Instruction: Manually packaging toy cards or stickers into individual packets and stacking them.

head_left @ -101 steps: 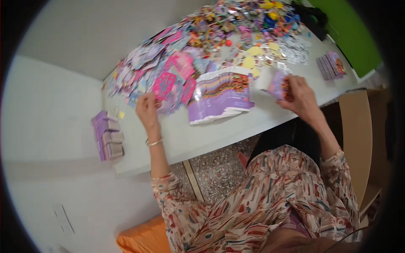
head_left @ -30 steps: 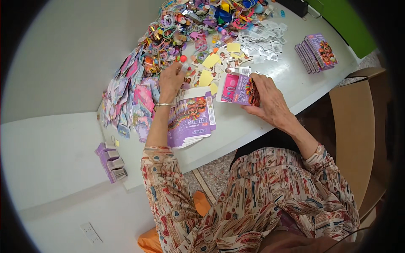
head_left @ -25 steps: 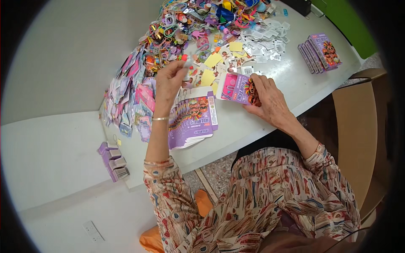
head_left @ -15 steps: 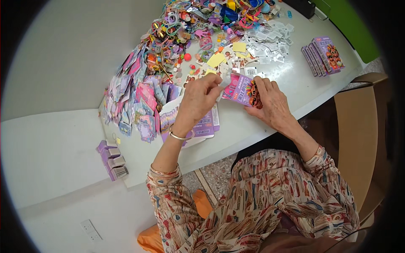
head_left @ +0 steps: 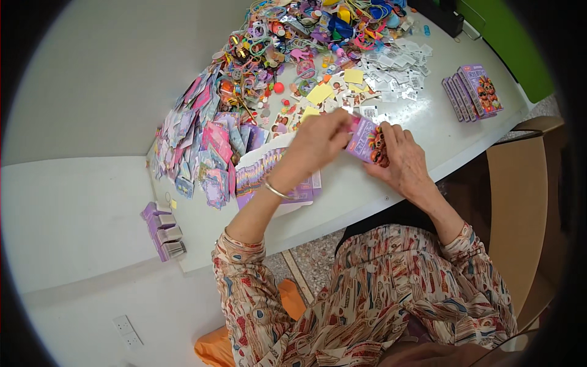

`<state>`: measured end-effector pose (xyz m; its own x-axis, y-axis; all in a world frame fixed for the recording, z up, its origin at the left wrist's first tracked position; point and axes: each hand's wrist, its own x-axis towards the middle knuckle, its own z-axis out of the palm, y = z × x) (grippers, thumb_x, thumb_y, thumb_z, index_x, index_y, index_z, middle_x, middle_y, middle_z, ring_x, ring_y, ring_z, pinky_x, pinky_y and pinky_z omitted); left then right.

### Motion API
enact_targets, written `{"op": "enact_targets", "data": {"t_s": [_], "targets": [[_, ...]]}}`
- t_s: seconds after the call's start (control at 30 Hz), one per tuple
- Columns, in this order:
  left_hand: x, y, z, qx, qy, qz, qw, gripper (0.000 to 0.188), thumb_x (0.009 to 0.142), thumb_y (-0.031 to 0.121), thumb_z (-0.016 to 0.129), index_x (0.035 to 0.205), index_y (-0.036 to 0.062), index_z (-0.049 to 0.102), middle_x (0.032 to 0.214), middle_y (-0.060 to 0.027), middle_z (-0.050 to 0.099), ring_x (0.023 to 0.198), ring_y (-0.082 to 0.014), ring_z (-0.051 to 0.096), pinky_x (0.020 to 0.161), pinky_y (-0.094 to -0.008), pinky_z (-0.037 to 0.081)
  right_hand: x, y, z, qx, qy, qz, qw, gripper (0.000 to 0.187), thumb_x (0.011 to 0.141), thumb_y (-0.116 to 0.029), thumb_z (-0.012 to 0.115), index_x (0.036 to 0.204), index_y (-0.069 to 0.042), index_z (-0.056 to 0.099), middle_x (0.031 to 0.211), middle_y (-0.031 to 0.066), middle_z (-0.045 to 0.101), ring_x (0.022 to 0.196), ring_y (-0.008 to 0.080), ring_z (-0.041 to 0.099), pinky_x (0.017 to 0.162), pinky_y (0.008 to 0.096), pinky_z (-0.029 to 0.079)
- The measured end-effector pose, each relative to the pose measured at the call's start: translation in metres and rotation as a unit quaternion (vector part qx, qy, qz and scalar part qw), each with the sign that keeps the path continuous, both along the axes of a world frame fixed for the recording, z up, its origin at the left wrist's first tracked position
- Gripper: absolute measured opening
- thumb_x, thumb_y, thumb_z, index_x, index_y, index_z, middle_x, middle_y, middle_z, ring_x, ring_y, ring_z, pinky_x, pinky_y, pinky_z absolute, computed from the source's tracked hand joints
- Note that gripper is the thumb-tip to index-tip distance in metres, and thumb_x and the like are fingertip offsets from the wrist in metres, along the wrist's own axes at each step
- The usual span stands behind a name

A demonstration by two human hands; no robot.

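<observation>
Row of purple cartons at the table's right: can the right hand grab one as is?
Probably not while the right hand grips a separate purple carton. Otherwise the way to the row of purple cartons looks free, only tabletop between.

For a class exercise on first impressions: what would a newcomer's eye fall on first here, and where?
Probably the bright heap of trinkets on the far side of the table, with the cards spread at its near left. Next, near the middle, the purple box, held by the right hand, with the blurred left hand at its left end.
</observation>
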<state>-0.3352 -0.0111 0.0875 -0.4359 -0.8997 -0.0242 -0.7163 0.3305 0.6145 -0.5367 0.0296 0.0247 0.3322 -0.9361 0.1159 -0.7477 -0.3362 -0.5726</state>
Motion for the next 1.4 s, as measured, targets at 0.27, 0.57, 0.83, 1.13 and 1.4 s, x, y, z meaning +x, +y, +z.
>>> {"op": "enact_targets", "data": {"t_s": [0.27, 0.57, 0.83, 1.13, 1.4], "targets": [[0.110, -0.084, -0.057, -0.136, -0.119, 0.097, 0.979, 0.015, 0.077, 0.010, 0.066, 0.089, 0.0005, 0.066, 0.075, -0.0140, 0.065, 0.066, -0.0202, 0.064, 0.062, -0.0312, 0.049, 0.002, -0.008, -0.001, 0.011, -0.009, -0.025, 1.000, 0.077, 0.067, -0.037, 0.077, 0.124, 0.002, 0.042, 0.098, 0.0178, 0.054, 0.090, 0.0325, 0.056, 0.075, 0.0408, 0.048], [0.058, -0.059, -0.032, -0.073, 0.113, 0.134, 0.982, 0.016, 0.080, 0.014, 0.070, 0.091, 0.0026, 0.069, 0.077, -0.0094, 0.065, 0.067, -0.0236, 0.064, 0.063, -0.0322, 0.050, 0.001, -0.011, -0.008, -0.031, 0.010, -0.045, 0.998, 0.071, 0.064, -0.038, 0.078, 0.114, 0.001, 0.046, 0.092, 0.0146, 0.055, 0.083, 0.0307, 0.060, 0.067, 0.0390, 0.050], [-0.002, 0.008, -0.022, -0.155, 0.113, 0.077, 0.978, 0.020, 0.085, 0.013, 0.066, 0.102, 0.0026, 0.067, 0.101, -0.0104, 0.063, 0.081, -0.0176, 0.064, 0.069, -0.0308, 0.049, 0.003, -0.006, 0.003, -0.044, -0.005, -0.046, 0.998, 0.065, 0.064, -0.038, 0.078, 0.107, -0.001, 0.047, 0.090, 0.0143, 0.055, 0.081, 0.0305, 0.060, 0.066, 0.0393, 0.050], [-0.026, 0.040, -0.039, -0.045, 0.232, 0.208, 0.949, 0.036, 0.085, 0.017, 0.069, 0.117, 0.0038, 0.061, 0.128, -0.0178, 0.047, 0.081, -0.0175, 0.063, 0.071, -0.0276, 0.051, -0.003, -0.003, 0.004, -0.049, -0.047, -0.055, 0.996, 0.068, 0.064, -0.036, 0.077, 0.113, 0.000, 0.045, 0.092, 0.0149, 0.055, 0.081, 0.0313, 0.062, 0.064, 0.0391, 0.051], [-0.041, 0.040, -0.038, 0.058, 0.223, 0.211, 0.950, 0.030, 0.086, 0.015, 0.070, 0.113, 0.0033, 0.065, 0.131, -0.0163, 0.043, 0.082, -0.0132, 0.063, 0.070, -0.0223, 0.052, -0.004, 0.000, 0.005, -0.043, -0.084, -0.054, 0.994, 0.080, 0.065, -0.031, 0.077, 0.127, 0.001, 0.039, 0.099, 0.0181, 0.056, 0.081, 0.0334, 0.062, 0.065, 0.0397, 0.052]]}}
